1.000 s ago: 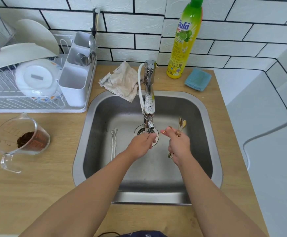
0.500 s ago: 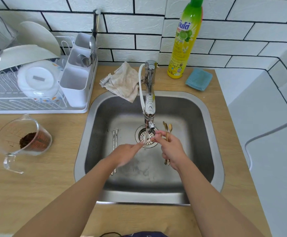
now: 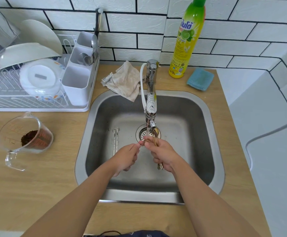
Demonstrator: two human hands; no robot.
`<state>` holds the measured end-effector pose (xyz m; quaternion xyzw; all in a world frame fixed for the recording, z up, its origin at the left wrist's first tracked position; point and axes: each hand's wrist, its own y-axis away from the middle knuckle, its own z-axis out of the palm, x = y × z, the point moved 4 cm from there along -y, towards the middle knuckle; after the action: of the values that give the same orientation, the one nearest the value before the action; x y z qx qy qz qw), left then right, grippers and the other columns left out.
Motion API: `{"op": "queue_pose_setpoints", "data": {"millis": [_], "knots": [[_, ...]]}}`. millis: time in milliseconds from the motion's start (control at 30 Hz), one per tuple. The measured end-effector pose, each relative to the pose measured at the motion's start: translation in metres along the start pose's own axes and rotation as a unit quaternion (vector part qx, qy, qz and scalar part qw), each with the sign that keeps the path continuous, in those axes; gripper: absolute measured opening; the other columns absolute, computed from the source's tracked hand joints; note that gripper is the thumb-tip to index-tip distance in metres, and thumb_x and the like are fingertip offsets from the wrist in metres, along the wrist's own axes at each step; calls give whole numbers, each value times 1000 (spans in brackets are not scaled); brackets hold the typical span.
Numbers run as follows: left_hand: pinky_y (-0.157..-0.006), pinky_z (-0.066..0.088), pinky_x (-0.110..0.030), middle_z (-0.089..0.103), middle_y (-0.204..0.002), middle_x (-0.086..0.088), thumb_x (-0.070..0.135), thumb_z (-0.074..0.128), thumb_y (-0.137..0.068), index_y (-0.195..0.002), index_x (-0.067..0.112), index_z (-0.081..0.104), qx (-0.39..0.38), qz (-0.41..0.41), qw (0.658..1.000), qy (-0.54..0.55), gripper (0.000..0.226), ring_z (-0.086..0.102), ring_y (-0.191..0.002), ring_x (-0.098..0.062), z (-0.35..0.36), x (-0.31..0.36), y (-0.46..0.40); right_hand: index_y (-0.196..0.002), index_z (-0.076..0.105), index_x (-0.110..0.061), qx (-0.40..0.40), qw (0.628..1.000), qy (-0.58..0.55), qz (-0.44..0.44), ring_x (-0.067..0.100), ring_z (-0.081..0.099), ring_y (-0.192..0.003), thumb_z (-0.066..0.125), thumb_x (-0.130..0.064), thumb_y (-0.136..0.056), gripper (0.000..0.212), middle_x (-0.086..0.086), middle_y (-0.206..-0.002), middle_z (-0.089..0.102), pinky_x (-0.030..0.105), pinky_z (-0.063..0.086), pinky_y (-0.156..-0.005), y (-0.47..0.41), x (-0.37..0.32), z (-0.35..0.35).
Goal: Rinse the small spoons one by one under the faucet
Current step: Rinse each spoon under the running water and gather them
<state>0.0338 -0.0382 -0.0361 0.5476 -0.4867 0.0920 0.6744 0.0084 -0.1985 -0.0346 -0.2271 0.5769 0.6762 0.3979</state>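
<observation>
My right hand [image 3: 163,155] holds a bunch of small gold spoons [image 3: 155,141] upright over the drain [image 3: 143,133], bowls up near the faucet [image 3: 150,103] spout. Their handle ends stick out below the fist. My left hand [image 3: 126,157] pinches the end of one gold spoon that lies crosswise between both hands, right under the spout. A thin stream of water runs there. Two small silver spoons [image 3: 115,139] lie side by side on the sink floor [image 3: 182,151], left of the drain and just beyond my left hand.
A rag [image 3: 124,81] hangs over the sink's back rim. A dish soap bottle [image 3: 186,41] and a blue sponge [image 3: 200,79] stand at the back right. A white dish rack [image 3: 36,82] with a cutlery caddy is at the left. A glass measuring cup [image 3: 26,137] with brown grounds stands on the wooden counter.
Both hands have shifted left in the sink, bringing the gold spoons from right of the faucet to under the spout. My left hand pulled away, then came back to pinch a spoon.
</observation>
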Motion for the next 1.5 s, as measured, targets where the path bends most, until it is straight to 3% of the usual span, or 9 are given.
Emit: {"op": "queue_pose_setpoints", "data": {"millis": [167, 300, 500, 733, 933, 1067, 1200, 1267, 1500], "knots": [[-36, 16, -17, 30, -56, 6, 64, 43, -96, -74, 22, 47, -52, -9, 997, 61, 48, 16, -46, -11, 9, 6, 5, -82, 74, -20, 77, 992, 84, -62, -4, 50, -39, 67, -27, -100, 20, -7, -76, 78, 8, 34, -39, -2, -8, -3], [-38, 24, -20, 39, -57, 3, 59, 40, -99, -82, 16, 54, -12, 25, 999, -21, 48, 25, -43, -13, 6, 4, 1, -88, 78, -18, 85, 986, 130, -58, -11, 52, -42, 58, -23, -104, 27, -8, -95, 81, 6, 35, -43, -5, -9, 2], [-38, 21, -20, 32, -55, 1, 60, 45, -96, -76, 18, 53, -31, 0, 999, 40, 47, 19, -44, -14, 4, 0, 0, -71, 78, -25, 82, 990, 86, -71, -5, 49, -41, 72, -22, -93, 24, -8, -80, 77, 10, 34, -39, -2, -12, 5], [-30, 17, -13, 28, -51, 5, 56, 53, -96, -73, 19, 56, -102, -76, 981, 148, 44, 15, -38, -8, -6, -1, 7, -121, 70, -21, -28, 999, 10, -26, 3, 26, -41, 59, -20, -105, 20, -12, -84, 76, 18, 23, -38, -1, -7, 3], [-29, 18, -15, 30, -56, 4, 55, 56, -95, -79, 16, 58, -127, -86, 975, 161, 42, 18, -40, -8, -1, 1, 8, -75, 76, -26, 0, 1000, 24, -19, 8, 24, -44, 75, -32, -93, 19, 2, -71, 62, 22, 21, -39, -4, -10, 2], [-30, 22, -16, 36, -60, 4, 53, 56, -96, -86, 19, 59, -142, -33, 974, 175, 36, 20, -40, -7, 2, 9, 2, -78, 76, -25, -1, 1000, 17, -20, 5, 29, -41, 78, -32, -91, 15, -2, -78, 76, 19, 24, -37, -2, -13, -3], [-45, 45, -23, 51, -70, 2, 40, 47, -104, -95, 15, 64, -83, 30, 996, 9, 31, 39, -44, -8, 10, 21, -15, -70, 79, -28, 119, 986, 56, -100, -5, 57, -48, 75, -24, -92, 22, -4, -79, 80, 10, 41, -46, 1, -27, -22], [-50, 50, -23, 56, -75, 1, 32, 45, -106, -104, 11, 66, -65, 39, 997, -15, 30, 47, -51, -9, 13, 22, -23, -67, 79, -36, 202, 971, 38, -121, -8, 60, -54, 72, -25, -93, 29, -9, -83, 81, 19, 44, -60, 2, -34, -39], [-71, 59, -28, 70, -104, -11, 24, 45, -107, -114, 7, 57, -54, 46, 979, 192, 22, 72, -81, -17, 35, 32, -35, -65, 78, -35, 291, 947, -8, -136, -2, 60, -60, 70, -28, -95, 32, -12, -81, 80, 27, 40, -67, 4, -42, -71]]}}
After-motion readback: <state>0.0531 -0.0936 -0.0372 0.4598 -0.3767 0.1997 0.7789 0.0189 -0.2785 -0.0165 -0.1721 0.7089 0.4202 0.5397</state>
